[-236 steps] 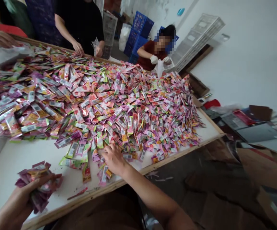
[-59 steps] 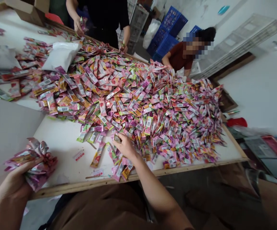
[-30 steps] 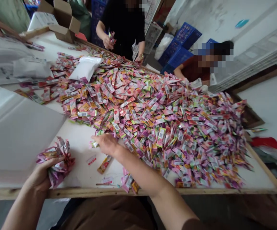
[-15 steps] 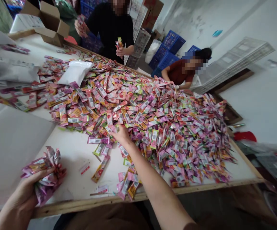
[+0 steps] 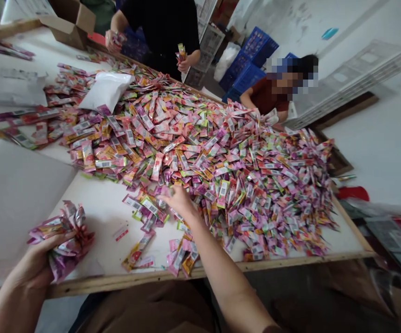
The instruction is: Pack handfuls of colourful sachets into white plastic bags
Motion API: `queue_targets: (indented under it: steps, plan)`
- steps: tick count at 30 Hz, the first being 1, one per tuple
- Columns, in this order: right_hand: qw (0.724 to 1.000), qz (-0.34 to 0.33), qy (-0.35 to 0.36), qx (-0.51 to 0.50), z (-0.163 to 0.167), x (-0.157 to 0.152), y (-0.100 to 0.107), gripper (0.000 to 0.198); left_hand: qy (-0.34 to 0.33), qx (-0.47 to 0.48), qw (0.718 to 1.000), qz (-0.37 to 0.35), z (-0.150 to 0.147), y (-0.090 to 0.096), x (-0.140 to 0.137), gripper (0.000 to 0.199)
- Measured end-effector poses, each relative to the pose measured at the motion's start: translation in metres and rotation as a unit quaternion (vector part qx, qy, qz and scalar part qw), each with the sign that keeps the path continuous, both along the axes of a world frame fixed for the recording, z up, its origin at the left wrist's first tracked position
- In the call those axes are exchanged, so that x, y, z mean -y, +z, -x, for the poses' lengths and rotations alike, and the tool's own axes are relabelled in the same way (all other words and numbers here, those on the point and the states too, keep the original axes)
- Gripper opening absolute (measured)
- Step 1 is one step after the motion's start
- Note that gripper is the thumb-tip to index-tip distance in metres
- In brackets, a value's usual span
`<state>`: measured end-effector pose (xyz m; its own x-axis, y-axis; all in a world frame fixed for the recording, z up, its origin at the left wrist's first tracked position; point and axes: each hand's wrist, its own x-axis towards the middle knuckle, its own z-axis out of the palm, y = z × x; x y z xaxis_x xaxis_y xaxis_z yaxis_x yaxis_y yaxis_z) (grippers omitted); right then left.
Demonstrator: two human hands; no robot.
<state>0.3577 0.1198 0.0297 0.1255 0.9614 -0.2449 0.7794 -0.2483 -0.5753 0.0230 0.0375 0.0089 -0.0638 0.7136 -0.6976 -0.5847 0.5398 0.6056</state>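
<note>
My left hand (image 5: 42, 256) is closed around a thick bunch of stick sachets (image 5: 65, 252), pink, purple and orange, above the front left of the table. At the near edge of a large heap of like sachets (image 5: 200, 152) is my right hand (image 5: 181, 201). Its fingers are pinched on a pinkish sachet (image 5: 164, 192), partly hidden by blur. Just left of these fingers lie loose sachets (image 5: 148, 206), one with a green edge. Several more sachets (image 5: 183, 254) rest near the front edge, below my right forearm.
A white pouch (image 5: 106, 90) lies on the heap. White plastic bags (image 5: 11, 88) and an open cardboard box (image 5: 70, 23) are at the left. Across the table a person in black (image 5: 162, 32) holds sachets in both hands; another person (image 5: 270, 95) works farther right. A wooden rim (image 5: 145, 277) edges the table.
My right hand has drawn slightly back toward me from the heap. Several sachets beside it have shifted nearer. My left hand still grips its bunch; the view has tilted a little.
</note>
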Motion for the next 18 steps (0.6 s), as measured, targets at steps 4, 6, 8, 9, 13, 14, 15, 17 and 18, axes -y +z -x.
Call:
queue_targets:
  steps: [4, 6, 8, 9, 13, 14, 15, 17, 18]
  plan:
    - [0.997, 0.047, 0.04, -0.052, 0.031, 0.009, -0.007, 0.022, 0.003, 0.004, 1.0, -0.021, 0.001, -0.001, 0.007, 0.051]
    - [0.982, 0.062, 0.022, -0.179, 0.032, 0.018, -0.001, 0.021, 0.002, 0.015, 1.0, -0.012, -0.006, 0.005, 0.014, 0.051]
    - [0.93, 0.09, 0.02, -0.356, 0.027, 0.028, 0.01, 0.03, -0.002, 0.039, 0.999, -0.01, -0.023, 0.016, 0.021, 0.053]
    - [0.893, 0.104, 0.018, -0.437, 0.025, 0.035, 0.017, 0.033, -0.011, 0.056, 0.998, -0.012, -0.036, 0.023, 0.023, 0.052]
    - [0.843, 0.088, 0.019, -0.531, 0.033, 0.06, 0.038, 0.036, -0.082, 0.08, 0.993, -0.038, -0.1, 0.052, 0.029, 0.046]
    - [0.845, 0.066, 0.022, -0.53, 0.038, 0.065, 0.04, 0.036, -0.091, 0.088, 0.991, -0.046, -0.115, 0.057, 0.03, 0.05]
    - [0.848, 0.045, 0.024, -0.528, 0.043, 0.07, 0.041, 0.035, -0.094, 0.095, 0.99, -0.053, -0.127, 0.061, 0.03, 0.055]
    - [0.858, 0.004, 0.026, -0.514, 0.051, 0.078, 0.039, 0.037, -0.09, 0.101, 0.988, -0.069, -0.142, 0.062, 0.032, 0.063]
    - [0.867, -0.016, 0.028, -0.497, 0.054, 0.082, 0.037, 0.043, -0.092, 0.092, 0.988, -0.081, -0.146, 0.061, 0.033, 0.065]
